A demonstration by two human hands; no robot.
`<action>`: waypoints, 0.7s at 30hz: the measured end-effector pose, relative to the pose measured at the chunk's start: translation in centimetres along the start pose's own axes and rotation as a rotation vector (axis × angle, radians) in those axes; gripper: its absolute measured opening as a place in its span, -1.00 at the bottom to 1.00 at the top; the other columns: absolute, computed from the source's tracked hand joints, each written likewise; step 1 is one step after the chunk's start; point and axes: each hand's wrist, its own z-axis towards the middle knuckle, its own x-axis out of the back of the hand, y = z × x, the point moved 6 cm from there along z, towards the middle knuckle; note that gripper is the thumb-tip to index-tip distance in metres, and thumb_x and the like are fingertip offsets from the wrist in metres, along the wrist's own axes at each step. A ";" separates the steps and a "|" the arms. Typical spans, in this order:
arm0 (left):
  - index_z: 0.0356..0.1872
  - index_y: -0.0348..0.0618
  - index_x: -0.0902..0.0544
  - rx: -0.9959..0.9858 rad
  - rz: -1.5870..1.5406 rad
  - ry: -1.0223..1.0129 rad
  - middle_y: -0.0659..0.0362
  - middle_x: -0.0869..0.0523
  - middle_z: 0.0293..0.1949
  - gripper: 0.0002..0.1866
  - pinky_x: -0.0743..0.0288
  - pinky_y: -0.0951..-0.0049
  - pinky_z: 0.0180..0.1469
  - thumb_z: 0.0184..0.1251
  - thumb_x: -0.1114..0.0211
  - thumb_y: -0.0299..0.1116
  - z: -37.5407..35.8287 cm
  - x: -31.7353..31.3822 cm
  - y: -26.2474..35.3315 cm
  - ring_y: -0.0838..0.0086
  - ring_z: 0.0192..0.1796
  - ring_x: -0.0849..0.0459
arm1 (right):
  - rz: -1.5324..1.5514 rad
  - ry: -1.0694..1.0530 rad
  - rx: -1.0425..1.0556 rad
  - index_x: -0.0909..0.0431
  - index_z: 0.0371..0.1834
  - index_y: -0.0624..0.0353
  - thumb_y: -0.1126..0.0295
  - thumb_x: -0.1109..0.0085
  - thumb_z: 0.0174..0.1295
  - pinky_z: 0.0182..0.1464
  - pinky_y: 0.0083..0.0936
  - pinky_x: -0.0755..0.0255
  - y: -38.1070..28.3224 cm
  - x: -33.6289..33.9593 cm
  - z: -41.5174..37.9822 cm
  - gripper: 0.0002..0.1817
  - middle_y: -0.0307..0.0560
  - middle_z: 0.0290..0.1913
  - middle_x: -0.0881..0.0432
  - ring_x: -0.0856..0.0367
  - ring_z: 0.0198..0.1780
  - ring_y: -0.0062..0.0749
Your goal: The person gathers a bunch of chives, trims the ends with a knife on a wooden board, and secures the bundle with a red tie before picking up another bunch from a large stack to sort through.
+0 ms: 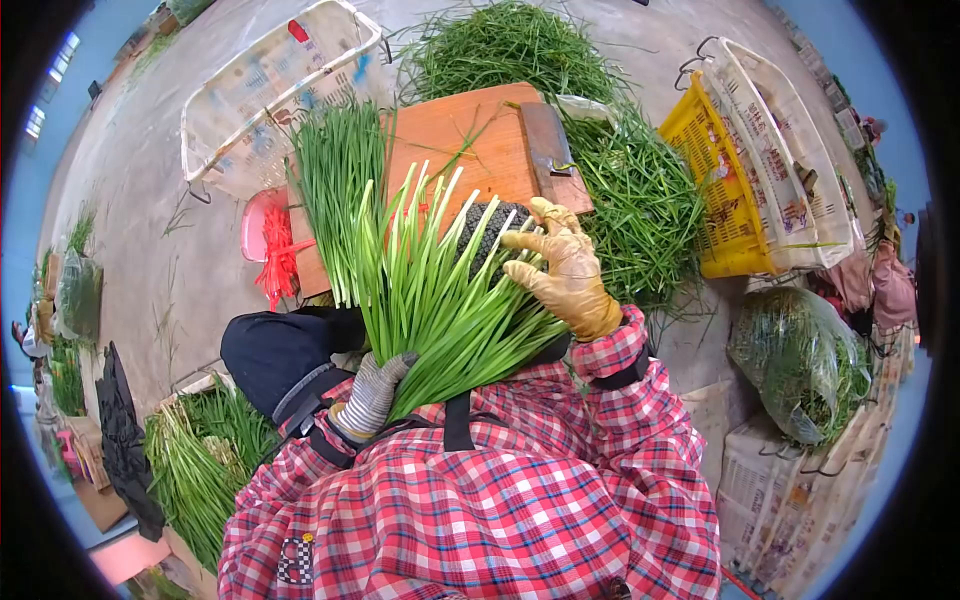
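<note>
A loose, fanned-out bunch of garlic chives [440,310] lies across my lap, its pale stem ends pointing toward the wooden board [450,130]. My left hand [376,396], in a grey striped glove, is wrapped round the leafy end of this bunch. On the other side, my right hand [568,270] wears a yellow rubber glove. Its fingers are spread at the right edge of the stems, apparently gripping nothing. A neat bundle of chives [340,190] rests along the board's left edge. Behind the stems a dark textured round object [490,232] is partly hidden.
Red ties [280,262] hang beside a pink container [260,222]. A white crate [235,125] stands front left, a yellow crate [705,185] at the right. Loose green heaps [515,50] surround the board. More chives [195,460] sit at my left side, and a filled plastic bag [800,360] at my right.
</note>
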 end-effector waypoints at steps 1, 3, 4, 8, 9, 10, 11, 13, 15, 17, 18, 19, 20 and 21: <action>-0.06 -0.34 -0.58 -0.001 -0.011 -0.023 0.12 -0.69 -0.20 -0.65 -0.51 0.47 -0.08 0.24 -0.24 -0.29 0.0 0.0 -0.2 0.48 -0.18 -0.64 | -0.002 -0.001 0.001 -0.66 -0.10 0.08 0.20 -0.36 -0.03 0.32 -0.15 -0.10 0.0 -0.3 -0.1 -0.60 0.20 0.24 -0.37 -0.26 0.31 0.03; 0.03 -0.34 -0.53 -0.001 -0.026 -0.044 0.11 -0.67 -0.12 -0.58 -0.51 0.47 -0.02 0.24 -0.25 -0.26 -0.1 -0.3 -0.2 0.46 -0.12 -0.64 | -0.077 -0.087 -0.069 -0.65 -0.07 -0.06 0.16 -0.37 -0.07 0.31 -0.03 -0.02 0.9 -1.7 -0.3 -0.57 0.06 0.35 -0.26 -0.09 0.41 -0.03; 0.04 -0.33 -0.52 -0.026 -0.067 -0.032 0.11 -0.67 -0.10 -0.57 -0.51 0.46 0.00 0.24 -0.26 -0.25 -0.1 -0.6 0.2 0.44 -0.10 -0.64 | -0.092 -0.025 -0.082 -0.65 -0.09 -0.09 0.18 -0.38 -0.09 0.32 -0.04 0.00 1.1 -1.6 -0.7 -0.59 0.03 0.36 -0.25 -0.08 0.41 -0.04; 0.08 -0.33 -0.50 -0.029 -0.114 -0.011 0.10 -0.66 -0.07 -0.54 -0.50 0.43 0.02 0.24 -0.27 -0.25 -0.2 -0.4 0.1 0.42 -0.08 -0.63 | -0.063 -0.093 -0.113 -0.66 -0.10 -0.16 0.19 -0.38 -0.09 0.36 -0.06 0.08 1.2 -2.0 -0.9 -0.61 0.01 0.36 -0.24 -0.08 0.40 -0.01; 0.08 -0.33 -0.50 -0.027 -0.111 -0.014 0.10 -0.66 -0.07 -0.54 -0.50 0.43 0.02 0.24 -0.27 -0.25 -0.1 -0.3 0.0 0.42 -0.08 -0.63 | -0.063 -0.090 -0.116 -0.66 -0.10 -0.16 0.19 -0.38 -0.09 0.36 -0.06 0.08 1.0 -2.1 -1.0 -0.61 0.01 0.36 -0.24 -0.08 0.40 -0.01; 0.08 -0.32 -0.50 -0.025 -0.100 -0.022 0.10 -0.66 -0.07 -0.55 -0.50 0.43 0.03 0.25 -0.27 -0.24 -0.1 -0.2 -0.1 0.41 -0.08 -0.63 | -0.068 -0.045 -0.082 -0.67 -0.12 -0.11 0.23 -0.39 -0.11 0.35 -0.11 0.04 0.6 -2.0 -0.9 -0.62 0.07 0.32 -0.29 -0.14 0.38 -0.02; 0.08 -0.32 -0.50 -0.023 -0.089 -0.028 0.10 -0.66 -0.07 -0.55 -0.50 0.43 0.03 0.25 -0.27 -0.24 -0.1 -0.2 -0.2 0.41 -0.08 -0.63 | -0.073 0.001 -0.046 -0.68 -0.15 -0.06 0.28 -0.40 -0.12 0.34 -0.16 -0.01 0.1 -1.9 -0.8 -0.63 0.13 0.29 -0.33 -0.19 0.35 -0.03; 0.07 -0.32 -0.51 -0.029 -0.054 -0.032 0.10 -0.66 -0.08 -0.56 -0.51 0.44 0.02 0.26 -0.26 -0.23 -0.1 0.0 -0.2 0.41 -0.08 -0.64 | -0.043 0.058 -0.082 -0.69 -0.21 -0.03 0.29 -0.38 -0.10 0.33 -0.16 -0.01 -0.1 -1.9 -0.5 -0.70 0.09 0.30 -0.32 -0.19 0.35 -0.03; 0.07 -0.31 -0.51 -0.033 -0.023 -0.033 0.10 -0.66 -0.09 -0.56 -0.51 0.44 0.01 0.27 -0.25 -0.23 -0.2 0.1 -0.2 0.42 -0.09 -0.64 | -0.012 -0.067 -0.057 -0.70 -0.28 0.01 0.30 -0.36 -0.08 0.33 -0.17 0.00 -0.1 -2.8 0.0 -0.76 0.08 0.30 -0.34 -0.18 0.35 -0.01; 0.06 -0.33 -0.51 -0.049 -0.028 -0.037 0.08 -0.67 -0.09 -0.57 -0.52 0.44 0.03 0.28 -0.24 -0.24 -0.1 0.1 -0.1 0.40 -0.08 -0.65 | -0.010 -0.053 -0.059 -0.71 -0.35 0.02 0.30 -0.38 -0.09 0.34 -0.18 0.02 0.3 -3.3 -0.1 -0.80 0.08 0.30 -0.35 -0.15 0.37 0.00; 0.06 -0.33 -0.51 -0.051 -0.029 -0.031 0.08 -0.67 -0.09 -0.57 -0.52 0.44 0.03 0.28 -0.24 -0.24 0.0 0.1 -0.1 0.40 -0.08 -0.65 | -0.034 0.038 -0.017 -0.72 -0.37 0.00 0.31 -0.40 -0.11 0.34 -0.17 0.04 -0.5 -2.3 -0.3 -0.81 0.08 0.31 -0.35 -0.14 0.38 0.00; 0.06 -0.34 -0.51 -0.039 -0.145 -0.026 0.06 -0.67 -0.08 -0.58 -0.52 0.42 0.05 0.28 -0.22 -0.25 0.1 0.0 -0.3 0.38 -0.07 -0.65 | -0.056 0.127 0.024 -0.73 -0.38 -0.03 0.32 -0.41 -0.13 0.34 -0.16 0.05 -1.5 -1.2 -0.8 -0.82 0.08 0.31 -0.35 -0.14 0.39 0.01; 0.06 -0.35 -0.51 -0.023 -0.265 -0.016 0.05 -0.67 -0.08 -0.58 -0.52 0.41 0.06 0.28 -0.20 -0.26 0.0 0.0 -0.7 0.36 -0.07 -0.66 | -0.142 0.212 0.089 -0.73 -0.44 -0.15 0.35 -0.44 -0.22 0.34 -0.11 0.08 -3.1 -0.2 -1.8 -0.80 0.02 0.27 -0.40 -0.13 0.38 0.02; 0.06 -0.35 -0.51 -0.021 -0.269 -0.012 0.05 -0.67 -0.08 -0.58 -0.52 0.41 0.06 0.28 -0.20 -0.26 0.1 0.0 -0.7 0.36 -0.07 -0.66 | -0.159 0.229 0.106 -0.72 -0.46 -0.20 0.36 -0.44 -0.26 0.36 -0.14 0.11 -3.4 -0.6 -2.6 -0.78 0.00 0.29 -0.39 -0.11 0.40 -0.01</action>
